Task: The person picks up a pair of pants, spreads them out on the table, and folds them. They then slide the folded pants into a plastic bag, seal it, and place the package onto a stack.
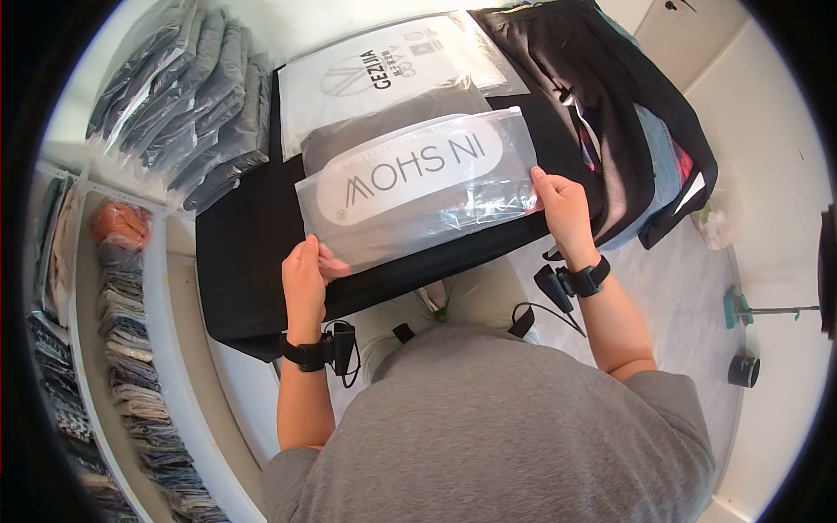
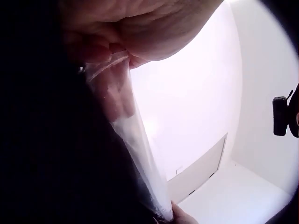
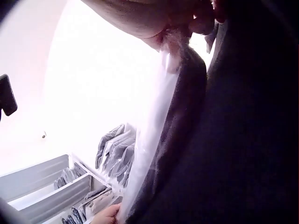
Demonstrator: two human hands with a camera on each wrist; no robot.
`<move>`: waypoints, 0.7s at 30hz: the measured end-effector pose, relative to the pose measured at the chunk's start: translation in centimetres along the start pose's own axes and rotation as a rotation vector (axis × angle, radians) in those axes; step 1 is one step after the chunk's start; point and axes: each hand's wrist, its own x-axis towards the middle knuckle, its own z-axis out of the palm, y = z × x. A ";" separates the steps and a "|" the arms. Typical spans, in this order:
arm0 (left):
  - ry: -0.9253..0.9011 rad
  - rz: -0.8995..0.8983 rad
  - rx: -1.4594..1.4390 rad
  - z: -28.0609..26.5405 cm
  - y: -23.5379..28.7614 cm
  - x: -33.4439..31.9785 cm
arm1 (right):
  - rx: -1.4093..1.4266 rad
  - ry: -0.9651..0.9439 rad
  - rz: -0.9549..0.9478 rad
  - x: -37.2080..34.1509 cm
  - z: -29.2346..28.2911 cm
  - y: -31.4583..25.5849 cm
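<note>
A clear plastic zip bag [image 1: 410,231] printed "IN SHOW" is stretched between my two hands over the front of the black-covered table [image 1: 240,270]. My left hand [image 1: 305,275] pinches its near left corner, thumb on top and fingers showing through the plastic. At the right edge my right hand [image 1: 563,209] pinches the bag between thumb and fingers. A dark grey folded piece [image 1: 384,122] lies just behind the bag, partly covered by it. Both wrist views show the plastic film [image 2: 140,149] running from one hand to the other.
White printed plastic bags [image 1: 340,87] lie flat at the table's back. Dark clothes [image 1: 628,131] are heaped along its right side. Bagged grey garments [image 1: 192,96] stand stacked at the back left, above shelves [image 1: 157,288] of folded clothes.
</note>
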 end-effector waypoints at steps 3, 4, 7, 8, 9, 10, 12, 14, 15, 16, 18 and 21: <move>0.014 0.015 0.047 -0.3 -0.4 0.2 | -0.299 0.343 -0.220 -0.4 1.0 -1.6; 0.018 0.005 0.031 -0.2 -0.3 0.2 | -0.418 0.527 -0.415 -0.9 2.1 -2.5; 0.043 -0.006 -0.018 0.3 -0.3 0.0 | -0.660 0.096 -0.764 -2.8 4.5 -5.1; 0.057 -0.008 -0.046 0.3 -0.2 0.0 | -0.800 -0.079 -0.770 -3.0 5.9 -5.6; 0.057 -0.004 -0.047 0.0 -0.1 0.0 | -0.908 -0.112 -0.790 -2.7 7.0 -5.4; 0.002 -0.058 -0.024 -0.6 0.2 0.1 | -1.017 -0.144 -0.809 -2.3 7.8 -4.8; -0.049 -0.101 -0.007 -0.4 1.2 -0.4 | -1.048 -0.145 -0.824 -0.9 8.4 -3.6; 0.537 0.557 0.723 1.2 3.0 -1.4 | -1.078 -0.143 -0.842 0.0 8.8 -3.5; 0.416 0.697 0.832 1.0 3.5 -1.3 | -1.092 -0.157 -0.841 0.1 8.9 -3.6; 0.421 0.696 0.827 1.5 4.5 -1.0 | -1.107 -0.173 -0.835 0.2 9.0 -3.6; -0.131 0.948 0.963 3.3 6.2 0.3 | -1.121 -0.212 -0.843 0.6 8.8 -3.7; -0.267 1.035 1.330 3.6 6.4 3.2 | -1.186 -0.331 -0.889 2.2 7.6 -4.5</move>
